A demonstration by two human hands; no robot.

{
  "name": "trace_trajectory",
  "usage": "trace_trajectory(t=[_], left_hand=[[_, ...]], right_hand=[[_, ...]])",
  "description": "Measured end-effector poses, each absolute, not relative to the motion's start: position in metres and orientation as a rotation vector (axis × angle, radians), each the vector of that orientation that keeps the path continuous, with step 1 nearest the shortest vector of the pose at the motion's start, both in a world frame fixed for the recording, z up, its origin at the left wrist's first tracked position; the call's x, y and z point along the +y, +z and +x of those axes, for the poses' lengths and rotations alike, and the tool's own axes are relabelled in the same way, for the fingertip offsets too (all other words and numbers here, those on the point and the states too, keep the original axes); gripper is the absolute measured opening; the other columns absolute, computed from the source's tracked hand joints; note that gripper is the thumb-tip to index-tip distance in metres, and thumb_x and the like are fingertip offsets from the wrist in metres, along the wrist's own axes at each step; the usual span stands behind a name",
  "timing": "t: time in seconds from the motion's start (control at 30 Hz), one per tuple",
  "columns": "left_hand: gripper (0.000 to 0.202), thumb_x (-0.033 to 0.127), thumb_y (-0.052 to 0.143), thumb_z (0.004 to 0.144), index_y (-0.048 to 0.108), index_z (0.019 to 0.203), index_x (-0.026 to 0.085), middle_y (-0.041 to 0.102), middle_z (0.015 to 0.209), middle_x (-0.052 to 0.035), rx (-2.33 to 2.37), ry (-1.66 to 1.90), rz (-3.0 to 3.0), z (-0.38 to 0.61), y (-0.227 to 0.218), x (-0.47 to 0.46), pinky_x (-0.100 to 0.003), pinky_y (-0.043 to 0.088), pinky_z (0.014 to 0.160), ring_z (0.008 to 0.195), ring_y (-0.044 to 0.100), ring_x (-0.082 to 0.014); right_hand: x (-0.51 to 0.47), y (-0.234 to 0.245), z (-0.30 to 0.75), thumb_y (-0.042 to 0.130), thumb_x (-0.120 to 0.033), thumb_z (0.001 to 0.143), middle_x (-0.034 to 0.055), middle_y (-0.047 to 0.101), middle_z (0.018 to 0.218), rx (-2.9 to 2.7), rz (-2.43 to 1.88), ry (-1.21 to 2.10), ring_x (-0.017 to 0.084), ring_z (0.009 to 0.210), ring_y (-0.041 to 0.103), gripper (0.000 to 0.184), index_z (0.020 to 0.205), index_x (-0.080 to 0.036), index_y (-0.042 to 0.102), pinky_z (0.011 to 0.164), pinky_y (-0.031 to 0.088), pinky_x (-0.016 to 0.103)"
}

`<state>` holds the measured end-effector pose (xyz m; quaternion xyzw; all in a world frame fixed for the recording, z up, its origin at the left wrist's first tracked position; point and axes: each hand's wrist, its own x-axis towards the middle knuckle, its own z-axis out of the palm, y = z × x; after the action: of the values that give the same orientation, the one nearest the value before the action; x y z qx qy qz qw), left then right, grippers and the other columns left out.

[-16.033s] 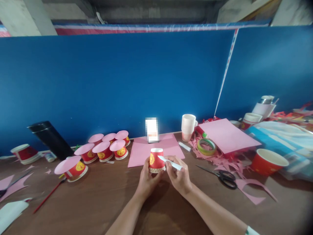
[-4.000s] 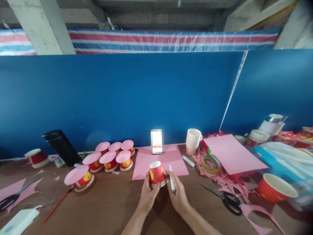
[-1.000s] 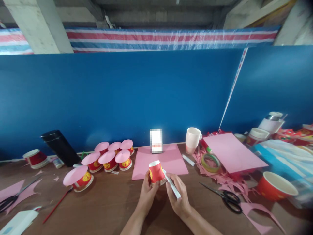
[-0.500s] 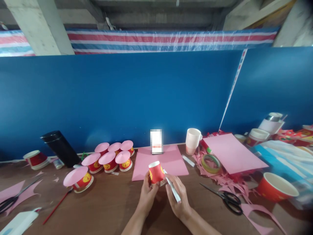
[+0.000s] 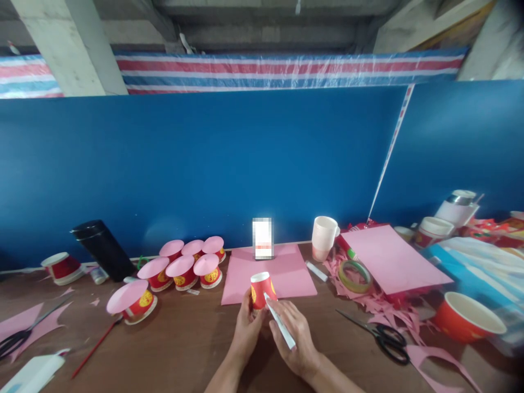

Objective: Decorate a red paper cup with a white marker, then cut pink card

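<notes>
My left hand (image 5: 246,326) is wrapped round an upside-down red paper cup (image 5: 262,289) with a yellow emblem, held just above the brown table (image 5: 176,349). My right hand (image 5: 295,337) grips a white glue stick (image 5: 280,322), its tip touching the cup's right side. A pink paper sheet (image 5: 286,273) lies flat just behind the cup.
Several red cups topped with pink paper discs (image 5: 180,267) stand at the left. A black flask (image 5: 102,248), a red pencil (image 5: 96,344) and scissors (image 5: 16,338) lie further left. At the right are white cups (image 5: 323,237), a tape roll (image 5: 354,275), black scissors (image 5: 379,335), pink scraps and a red bowl (image 5: 466,316).
The glue stick's tip has slid down the cup's right side, and my right hand has shifted slightly down and nearer. The cup stays in my left hand.
</notes>
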<state>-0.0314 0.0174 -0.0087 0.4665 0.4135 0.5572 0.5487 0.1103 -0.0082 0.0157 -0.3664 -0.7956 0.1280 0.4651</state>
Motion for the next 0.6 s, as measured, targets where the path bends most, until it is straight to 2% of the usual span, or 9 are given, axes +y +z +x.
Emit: trace_trajectory(t=[0.23, 0.4, 0.6], left_hand=[[0.065, 0.033, 0.063, 0.071, 0.035, 0.128, 0.019, 0.056, 0.121, -0.0097, 1.057, 1.325, 1.112, -0.032, -0.002, 0.015, -0.034, 0.040, 0.093, 0.110, 0.052, -0.0240], [0.066, 0.032, 0.064, 0.070, 0.035, 0.127, 0.019, 0.055, 0.121, -0.0115, 1.026, 1.330, 1.091, -0.031, -0.004, 0.016, -0.037, 0.041, 0.092, 0.110, 0.052, -0.0257], [0.060, 0.035, 0.063, 0.071, 0.039, 0.125, 0.020, 0.057, 0.117, -0.0099, 1.044, 1.398, 1.028, -0.029, -0.008, 0.015, -0.036, 0.040, 0.092, 0.107, 0.054, -0.0245]], right_hand=[[-0.008, 0.022, 0.111, 0.044, -0.017, 0.084, 0.0093, 0.062, 0.102, -1.962, -0.896, 0.263, 0.021, 0.089, 0.058, 0.037, 0.121, -0.020, 0.049, 0.079, 0.049, 0.037], [-0.009, 0.019, 0.109, 0.042, -0.015, 0.084, 0.0103, 0.061, 0.103, -1.966, -0.891, 0.296, 0.023, 0.090, 0.057, 0.039, 0.123, -0.020, 0.045, 0.079, 0.048, 0.040], [0.000, 0.000, 0.113, 0.038, -0.007, 0.083, 0.0103, 0.059, 0.110, -1.773, -1.069, 0.205, 0.021, 0.098, 0.056, 0.044, 0.125, -0.021, 0.041, 0.084, 0.048, 0.037]])
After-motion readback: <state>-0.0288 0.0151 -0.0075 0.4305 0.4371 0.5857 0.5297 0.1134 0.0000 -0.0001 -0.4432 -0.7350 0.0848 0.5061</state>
